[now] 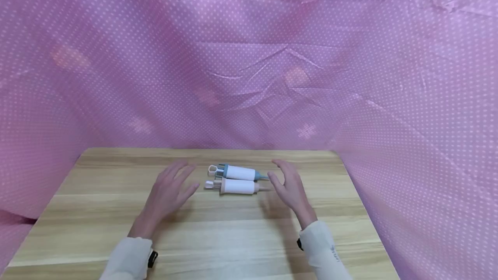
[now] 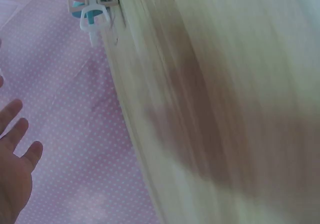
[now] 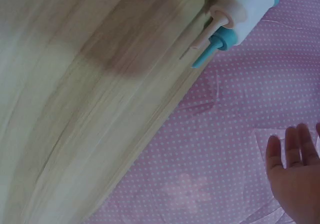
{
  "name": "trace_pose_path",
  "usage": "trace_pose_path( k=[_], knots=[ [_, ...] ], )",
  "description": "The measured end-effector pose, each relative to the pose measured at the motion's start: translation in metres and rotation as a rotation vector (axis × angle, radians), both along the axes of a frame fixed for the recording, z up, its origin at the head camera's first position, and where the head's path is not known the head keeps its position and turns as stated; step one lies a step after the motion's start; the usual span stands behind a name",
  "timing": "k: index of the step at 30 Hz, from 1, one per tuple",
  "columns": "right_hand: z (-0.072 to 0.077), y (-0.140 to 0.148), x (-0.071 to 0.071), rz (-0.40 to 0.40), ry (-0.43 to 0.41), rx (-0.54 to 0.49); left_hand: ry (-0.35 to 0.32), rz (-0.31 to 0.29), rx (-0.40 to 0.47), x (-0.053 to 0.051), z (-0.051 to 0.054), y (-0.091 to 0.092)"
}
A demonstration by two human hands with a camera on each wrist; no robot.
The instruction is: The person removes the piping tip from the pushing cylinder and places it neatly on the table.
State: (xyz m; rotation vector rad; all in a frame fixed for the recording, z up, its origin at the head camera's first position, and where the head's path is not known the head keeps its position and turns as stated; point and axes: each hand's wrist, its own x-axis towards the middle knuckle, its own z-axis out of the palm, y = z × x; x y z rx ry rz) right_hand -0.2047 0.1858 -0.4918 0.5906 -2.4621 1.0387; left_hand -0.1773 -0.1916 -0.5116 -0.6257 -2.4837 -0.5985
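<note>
Two large syringes with white barrels lie side by side on the wooden table, nozzles pointing right. The farther, teal-trimmed syringe [image 1: 240,173] has a white loop handle at its left end. Nearer to me is the beige-trimmed syringe [image 1: 239,186]. My left hand [image 1: 168,188] hovers left of the handles, fingers spread, holding nothing. On the other side my right hand [image 1: 288,185] is by the nozzle tips, fingers apart and grasping nothing. The right wrist view shows the teal nozzle [image 3: 207,53] and the beige nozzle [image 3: 212,31], apart from the right fingers.
The wooden table [image 1: 218,237] ends at a far edge in front of a pink polka-dot cloth [image 1: 249,77]. That cloth hangs behind the table and along both sides. White sleeves [image 1: 130,256] cover both forearms, with a dark band at each wrist.
</note>
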Motion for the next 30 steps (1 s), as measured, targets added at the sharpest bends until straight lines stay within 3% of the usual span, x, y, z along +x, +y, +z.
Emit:
trace_pose_path(
  k=[6,14,17,30],
  knots=[
    [-0.012,-0.012,0.001,0.055,-0.009,-0.005,-0.071,-0.001,0.063,0.01,-0.004,0.002],
    [-0.025,-0.017,0.002,0.114,-0.057,-0.097,-0.269,0.027,0.151,0.014,-0.003,0.011],
    [-0.029,-0.018,0.002,0.126,-0.102,-0.161,-0.327,0.036,0.175,0.012,-0.007,0.015],
    [-0.044,-0.022,-0.01,0.075,-0.357,-0.29,-0.386,0.049,0.352,-0.003,-0.034,0.038]
  ],
)
